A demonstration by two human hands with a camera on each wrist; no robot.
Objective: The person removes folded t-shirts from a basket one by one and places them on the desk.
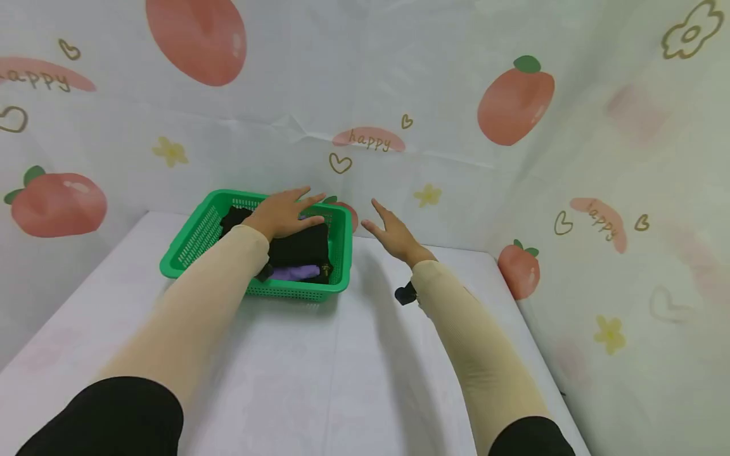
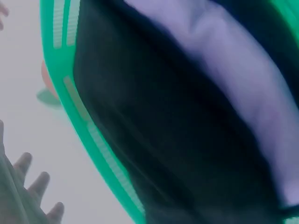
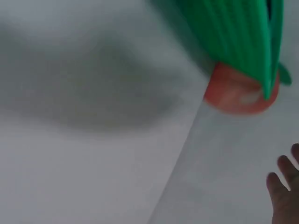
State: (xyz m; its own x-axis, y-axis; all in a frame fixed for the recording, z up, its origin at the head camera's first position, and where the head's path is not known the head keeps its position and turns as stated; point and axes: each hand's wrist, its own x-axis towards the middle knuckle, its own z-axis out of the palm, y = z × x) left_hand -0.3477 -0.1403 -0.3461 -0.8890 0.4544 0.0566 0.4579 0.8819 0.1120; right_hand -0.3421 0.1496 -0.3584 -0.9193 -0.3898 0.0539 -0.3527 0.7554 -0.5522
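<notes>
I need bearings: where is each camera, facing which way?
Head: worn on head, facing forward and down at the green basket; sleeves, left grip, right grip show.
Left wrist: worn there, facing down at the basket's dark cloth and purple cloth; left grip lower left, fingertips upper left.
Right wrist: worn there, facing the basket's side, tabletop and backdrop; right grip lower right.
Both wrist views share the basket.

Sitting upright on the white counter (image 1: pixel 302 380) as a green, rectangular, perforated plastic basket (image 1: pixel 296 291); holding a flat, smooth black cloth (image 1: pixel 302 246), a rumpled purple cloth (image 1: pixel 293 273) along the near side, and ruffled black fabric (image 1: pixel 232 219) toward the left.
</notes>
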